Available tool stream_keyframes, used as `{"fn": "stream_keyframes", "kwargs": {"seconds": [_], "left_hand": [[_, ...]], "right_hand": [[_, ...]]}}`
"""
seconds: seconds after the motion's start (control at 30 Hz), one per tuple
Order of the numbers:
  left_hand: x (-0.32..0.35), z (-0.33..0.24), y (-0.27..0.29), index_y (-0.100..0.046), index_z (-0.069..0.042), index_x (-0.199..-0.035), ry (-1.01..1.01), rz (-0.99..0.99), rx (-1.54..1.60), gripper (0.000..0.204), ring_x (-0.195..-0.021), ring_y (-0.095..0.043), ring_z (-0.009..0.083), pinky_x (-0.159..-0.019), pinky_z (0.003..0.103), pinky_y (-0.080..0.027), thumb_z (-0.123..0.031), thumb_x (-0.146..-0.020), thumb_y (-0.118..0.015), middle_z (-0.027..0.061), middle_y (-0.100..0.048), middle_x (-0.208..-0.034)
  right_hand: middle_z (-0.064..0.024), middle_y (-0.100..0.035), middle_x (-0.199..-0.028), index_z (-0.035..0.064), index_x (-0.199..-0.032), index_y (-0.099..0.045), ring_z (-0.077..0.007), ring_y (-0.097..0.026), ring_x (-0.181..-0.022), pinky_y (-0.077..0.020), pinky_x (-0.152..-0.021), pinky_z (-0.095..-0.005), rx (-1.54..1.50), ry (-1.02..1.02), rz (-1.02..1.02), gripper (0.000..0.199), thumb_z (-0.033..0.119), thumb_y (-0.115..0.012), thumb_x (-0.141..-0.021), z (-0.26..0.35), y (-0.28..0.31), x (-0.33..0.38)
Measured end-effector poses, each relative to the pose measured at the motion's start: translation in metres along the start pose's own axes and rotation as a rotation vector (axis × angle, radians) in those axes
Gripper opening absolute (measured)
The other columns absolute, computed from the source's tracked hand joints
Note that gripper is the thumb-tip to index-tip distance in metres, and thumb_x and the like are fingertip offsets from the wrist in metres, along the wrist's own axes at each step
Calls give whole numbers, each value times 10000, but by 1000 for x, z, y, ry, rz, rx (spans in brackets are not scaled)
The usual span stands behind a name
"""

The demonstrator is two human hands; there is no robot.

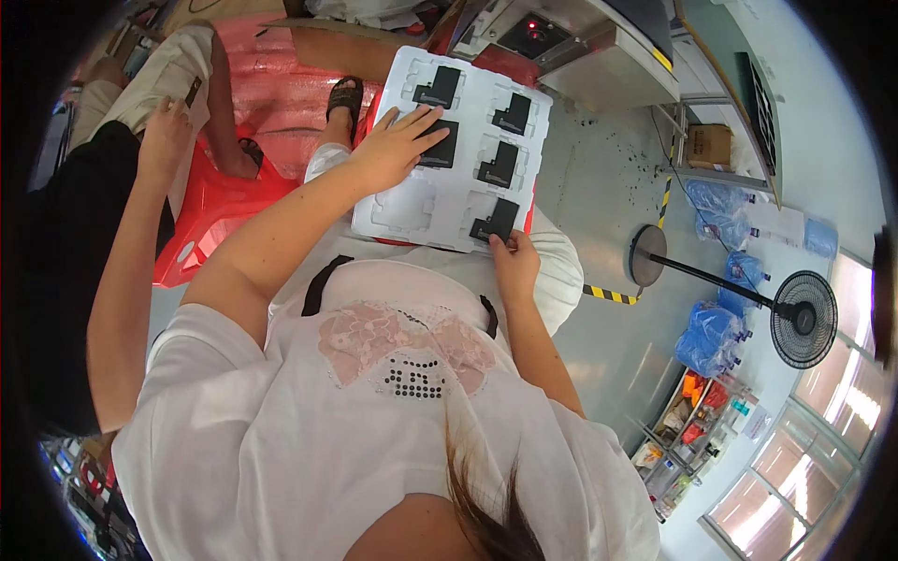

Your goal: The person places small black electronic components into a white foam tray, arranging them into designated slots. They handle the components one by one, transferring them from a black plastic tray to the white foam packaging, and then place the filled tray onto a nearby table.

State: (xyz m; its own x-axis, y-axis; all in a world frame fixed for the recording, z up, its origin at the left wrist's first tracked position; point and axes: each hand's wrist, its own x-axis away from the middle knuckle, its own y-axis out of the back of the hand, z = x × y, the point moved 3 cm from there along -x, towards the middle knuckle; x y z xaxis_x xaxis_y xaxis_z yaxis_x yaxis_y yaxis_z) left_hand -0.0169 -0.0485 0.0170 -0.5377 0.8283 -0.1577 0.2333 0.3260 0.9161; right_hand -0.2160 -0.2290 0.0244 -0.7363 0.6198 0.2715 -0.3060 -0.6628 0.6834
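Observation:
A white plastic tray (pixel 468 187) with moulded pockets rests on my lap. My left hand (pixel 388 150) reaches over its left side with fingers stretched out, lying across a flat black piece (pixel 441 148) and partly covering it. At the near right pocket, my right hand (pixel 516 266) has thumb and fingertips closed at the lower edge of a black L-shaped piece (pixel 496 220). More flat black L-shaped pieces sit in the tray: one at the far left (pixel 440 86), one at the far right (pixel 512 113) and one at middle right (pixel 499 165). The near left pocket (pixel 404 208) holds nothing.
Left of me sits another person, whose hand (pixel 168 136) is near a red plastic stool (pixel 220 201). Beyond the tray stands a metal-fronted machine (pixel 571 56) with a red light. To the right are a standing fan (pixel 803 318), bagged blue water bottles (pixel 711 337) and a shelf (pixel 687 435).

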Motion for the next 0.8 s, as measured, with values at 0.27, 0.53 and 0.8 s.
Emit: {"fn": "stream_keyframes", "kwargs": {"seconds": [0.27, 0.53, 0.8], "left_hand": [[26, -3, -6, -383, -45, -1295, 39, 173, -271, 487, -1328, -228, 272, -1044, 482, -233, -186, -846, -508, 140, -232, -1433], [24, -8, -22, -337, -2, -1309, 41, -9, 7, 522, -1269, -317, 348, -1051, 472, -228, -160, -844, -514, 206, -311, -1373], [21, 9, 2, -389, 15, -1244, 215, -111, 21, 530, -1255, -313, 378, -1031, 443, -281, -90, -765, -591, 230, -304, -1346]], "right_hand": [[-178, -415, -1232, -1, -1203, -455, -350, -422, -1105, -358, -893, -450, 362, 541, -73, 525, 145, -642, -735, 42, -24, 4], [-171, -335, -1363, 23, -1220, -457, -300, -330, -1261, -280, -994, -509, 552, 910, 80, 455, 129, -557, -789, 79, -92, -35], [-155, -476, -1147, -7, -1205, -450, -315, -479, -1023, -395, -821, -447, 558, 762, -50, 566, 236, -655, -737, 113, -80, -56]]}}
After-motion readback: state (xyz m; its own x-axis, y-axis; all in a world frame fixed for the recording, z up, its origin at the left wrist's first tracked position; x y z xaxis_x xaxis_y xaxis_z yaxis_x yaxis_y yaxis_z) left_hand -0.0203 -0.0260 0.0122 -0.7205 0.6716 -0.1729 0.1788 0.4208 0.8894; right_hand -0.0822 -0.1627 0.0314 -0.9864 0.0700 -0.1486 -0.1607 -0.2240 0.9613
